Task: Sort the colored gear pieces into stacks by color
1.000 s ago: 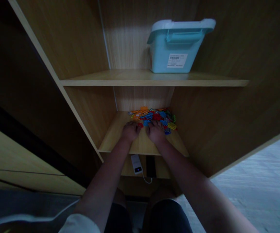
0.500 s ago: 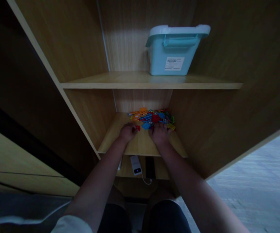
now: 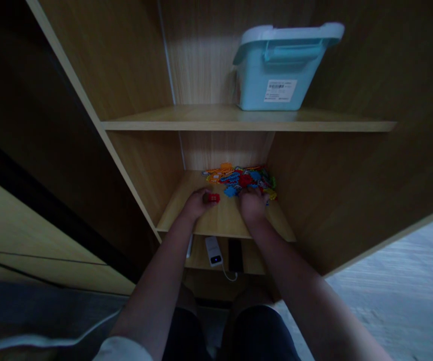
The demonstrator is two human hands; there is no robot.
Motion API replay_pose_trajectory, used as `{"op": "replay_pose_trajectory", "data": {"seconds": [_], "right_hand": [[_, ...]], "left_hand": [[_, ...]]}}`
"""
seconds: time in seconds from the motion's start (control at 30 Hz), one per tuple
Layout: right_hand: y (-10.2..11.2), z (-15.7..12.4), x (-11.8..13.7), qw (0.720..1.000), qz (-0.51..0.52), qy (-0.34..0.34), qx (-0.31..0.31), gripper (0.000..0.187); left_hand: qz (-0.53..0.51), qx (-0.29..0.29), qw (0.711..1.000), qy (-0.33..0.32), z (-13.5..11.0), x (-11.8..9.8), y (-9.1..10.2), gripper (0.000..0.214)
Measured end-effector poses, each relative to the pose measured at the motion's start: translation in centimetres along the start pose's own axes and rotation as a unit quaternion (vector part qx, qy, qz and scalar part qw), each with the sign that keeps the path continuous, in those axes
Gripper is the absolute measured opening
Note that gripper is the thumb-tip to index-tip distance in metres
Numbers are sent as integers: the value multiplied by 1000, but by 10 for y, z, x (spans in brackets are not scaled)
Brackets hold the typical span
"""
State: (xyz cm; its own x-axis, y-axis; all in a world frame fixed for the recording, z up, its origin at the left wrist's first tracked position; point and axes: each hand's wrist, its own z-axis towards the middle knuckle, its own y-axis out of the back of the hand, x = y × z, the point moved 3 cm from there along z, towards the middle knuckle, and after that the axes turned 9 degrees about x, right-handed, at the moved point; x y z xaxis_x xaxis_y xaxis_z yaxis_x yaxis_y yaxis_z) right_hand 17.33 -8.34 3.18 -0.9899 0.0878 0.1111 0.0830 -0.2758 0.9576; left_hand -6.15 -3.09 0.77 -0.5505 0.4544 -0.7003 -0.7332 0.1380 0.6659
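A heap of small coloured plastic pieces lies at the back of the lower wooden shelf. My left hand rests on that shelf, fingers closed round a red piece. My right hand sits at the front edge of the heap, fingers curled down among the pieces; what it grips, if anything, is hidden.
A light blue lidded box with a white label stands on the upper shelf. Below the lower shelf lie a white device with a cable and a dark flat object. Cabinet walls close in on both sides.
My left hand has drawn a red piece out of the heap and holds it apart, to the left. My right hand has shifted slightly right along the heap.
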Motion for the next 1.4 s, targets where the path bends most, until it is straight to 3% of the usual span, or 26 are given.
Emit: {"op": "replay_pose_trajectory", "data": {"seconds": [0.27,0.43,0.57,0.83,0.9,0.97,1.1,1.3,1.4], "right_hand": [[4,-4,2,999,16,14,-41,29],[6,-7,-1,999,23,-40,-14,28],[2,-5,-1,999,8,-41,-13,26],[-4,0,-5,997,19,-27,-70,28],[-6,3,-2,996,50,21,-72,26],[-10,6,5,987,92,119,-56,20],[-17,7,20,940,159,301,-14,8],[-19,5,22,903,250,348,34,2],[-17,3,20,899,263,348,37,10]], "left_hand": [[-26,-5,1000,-15,3,8,-3,38],[-19,1,1000,-15,3,8,-4,33],[-38,5,999,-23,2,4,-3,28],[-41,8,999,-31,2,6,-3,26],[-38,7,999,-27,2,6,-4,27],[-37,7,999,-21,2,6,-4,30],[-30,31,999,-26,1,2,-4,39],[-38,55,997,-43,-1,0,-2,44],[-41,50,997,-52,0,3,-3,44]]}}
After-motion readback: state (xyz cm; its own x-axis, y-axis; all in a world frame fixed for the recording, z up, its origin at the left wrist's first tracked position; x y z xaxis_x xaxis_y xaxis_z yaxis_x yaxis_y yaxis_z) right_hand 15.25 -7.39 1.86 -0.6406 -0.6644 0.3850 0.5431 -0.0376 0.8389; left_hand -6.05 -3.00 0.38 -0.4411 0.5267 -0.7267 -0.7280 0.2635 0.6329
